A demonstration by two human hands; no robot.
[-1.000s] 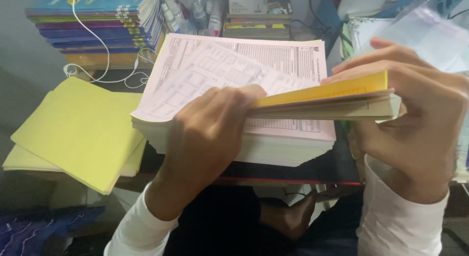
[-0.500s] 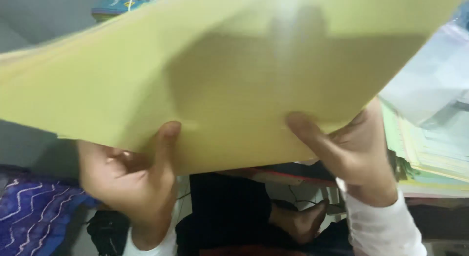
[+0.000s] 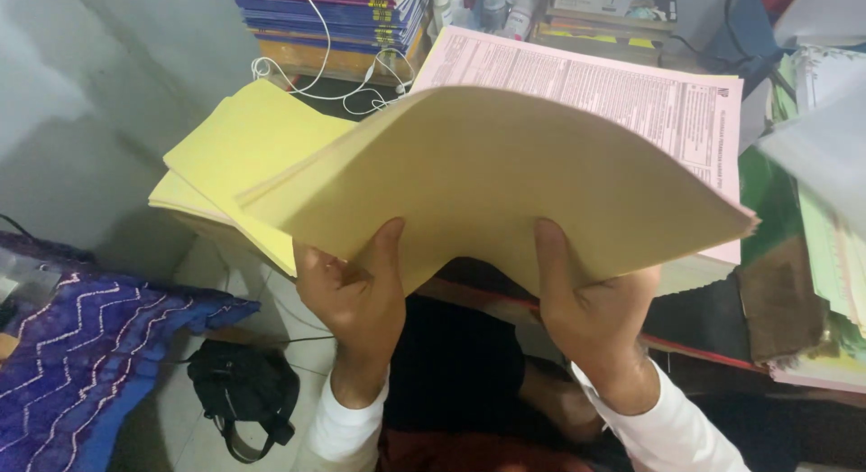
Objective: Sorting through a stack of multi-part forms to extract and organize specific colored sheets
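Both hands now under one thick bundle of pale yellow sheets (image 3: 487, 174), held flat-ish and sagging btwn them. 1 s ago it was edge-on w/ fingers riffling the pages; 0.5 s ago it filled the view, close to the cam. Now it sits lower and further out, over the pink printed form stack (image 3: 631, 84) on the worktop.

Left hand (image 3: 356, 287): thumb on top, clamped on the near edge. Right hand (image 3: 591, 296): same grip, near edge. Loose yellow sheet pile (image 3: 234, 147) lies just left, partly under the bundle. Reads as riffling done, bundle being carried whole.
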